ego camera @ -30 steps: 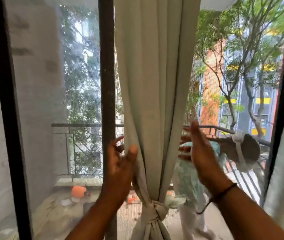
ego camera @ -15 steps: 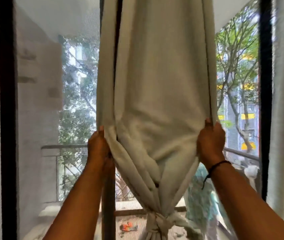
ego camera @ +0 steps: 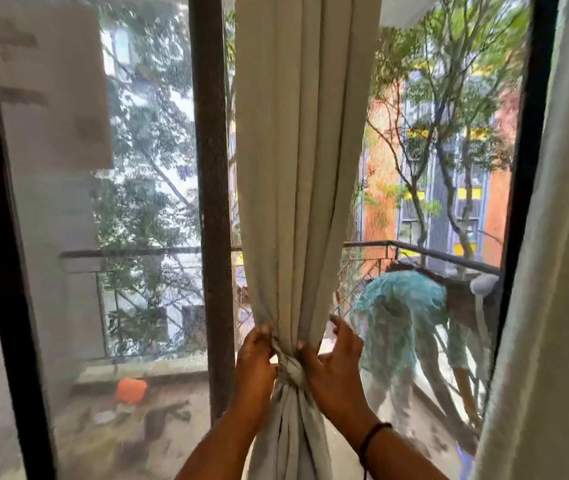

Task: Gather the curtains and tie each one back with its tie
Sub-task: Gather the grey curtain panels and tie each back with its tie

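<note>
Snugging the tie (ego camera: 289, 370) around the gathered curtain (ego camera: 302, 188), I am pinching fabric in my left grip (ego camera: 256, 358). My right grip (ego camera: 336, 362) is lying loose, fingers apart; next it probably needs tugging the knot tight.

pale grey-green curtain (ego camera: 305, 161) and tie (ego camera: 290, 370), dark brown window frame (ego camera: 211, 202), black wristband (ego camera: 373, 436)

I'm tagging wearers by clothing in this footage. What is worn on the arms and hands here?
Both forearms are bare, with no sleeves in view. The right wrist carries a thin black band with a short strand hanging from it. The left hand and right hand have no gloves; no rings are visible.
</note>
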Tool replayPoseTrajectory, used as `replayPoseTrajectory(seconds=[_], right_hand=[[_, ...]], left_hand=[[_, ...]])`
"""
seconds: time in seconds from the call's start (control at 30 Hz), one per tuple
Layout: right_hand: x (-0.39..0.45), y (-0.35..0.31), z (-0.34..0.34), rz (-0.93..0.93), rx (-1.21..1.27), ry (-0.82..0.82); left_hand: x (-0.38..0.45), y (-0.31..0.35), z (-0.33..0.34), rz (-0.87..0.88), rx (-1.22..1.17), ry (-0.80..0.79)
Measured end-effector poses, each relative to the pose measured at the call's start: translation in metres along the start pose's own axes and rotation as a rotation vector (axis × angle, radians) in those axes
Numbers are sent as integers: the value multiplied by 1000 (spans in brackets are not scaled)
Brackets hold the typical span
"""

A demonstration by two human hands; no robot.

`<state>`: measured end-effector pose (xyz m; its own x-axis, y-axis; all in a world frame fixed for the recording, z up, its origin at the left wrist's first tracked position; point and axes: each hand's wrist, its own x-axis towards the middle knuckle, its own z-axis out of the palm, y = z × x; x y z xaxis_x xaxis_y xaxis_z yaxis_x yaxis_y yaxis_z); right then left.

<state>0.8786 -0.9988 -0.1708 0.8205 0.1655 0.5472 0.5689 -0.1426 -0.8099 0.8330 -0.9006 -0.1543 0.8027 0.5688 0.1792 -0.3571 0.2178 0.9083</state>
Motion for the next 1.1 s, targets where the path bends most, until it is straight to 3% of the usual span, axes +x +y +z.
replayPoseTrajectory(seconds=[0.13,0.23,0.43,0.53,0.67,0.77,0.87,0.97,1.1], right_hand=[[-4,17,7,95,-105,-123],[-4,18,6,79,-83,-101],[1,14,0,169,58,-176],[1,21,-15,212,275,-299],[-31,58,-21,213,447,-447],[-56,87,-18,186,319,-552],[-56,106,-18,231,165,-613],[-39,121,-25,251,148,-674],[-26,122,-34,184,34,-659]], left_hand=[[9,-7,4,-70,-56,124],[16,-17,7,-48,23,177],[28,-17,9,-52,29,99],[6,-24,5,142,76,-30],[-32,-81,-39,413,555,-167],[-56,-123,-62,413,804,-84],[-62,-136,-59,370,764,-13],[-62,-139,-54,297,642,-54],[-60,-144,-56,243,813,99]])
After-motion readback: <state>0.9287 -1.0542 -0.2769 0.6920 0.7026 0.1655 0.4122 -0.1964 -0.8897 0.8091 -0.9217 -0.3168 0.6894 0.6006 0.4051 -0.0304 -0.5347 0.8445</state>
